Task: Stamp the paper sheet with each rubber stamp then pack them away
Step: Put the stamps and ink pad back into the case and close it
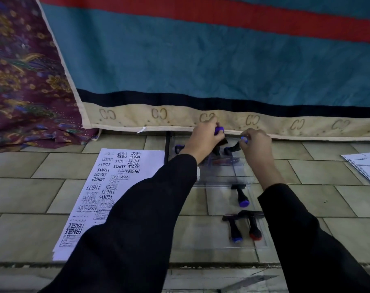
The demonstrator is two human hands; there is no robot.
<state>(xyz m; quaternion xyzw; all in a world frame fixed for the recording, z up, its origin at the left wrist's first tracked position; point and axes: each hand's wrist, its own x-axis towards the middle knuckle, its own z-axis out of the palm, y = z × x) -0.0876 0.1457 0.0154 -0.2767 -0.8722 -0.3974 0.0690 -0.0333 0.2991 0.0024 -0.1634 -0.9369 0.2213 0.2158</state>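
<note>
Left grip (203, 135) clasps purple stamp (219, 130); right grip (256, 143) pinches second stamp (244, 140) just beside it.

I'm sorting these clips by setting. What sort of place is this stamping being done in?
Probably a home, on the floor: beige floor tiles under the stamped paper sheet, a teal-and-red striped blanket hanging behind, and patterned maroon fabric heaped at the left.
</note>
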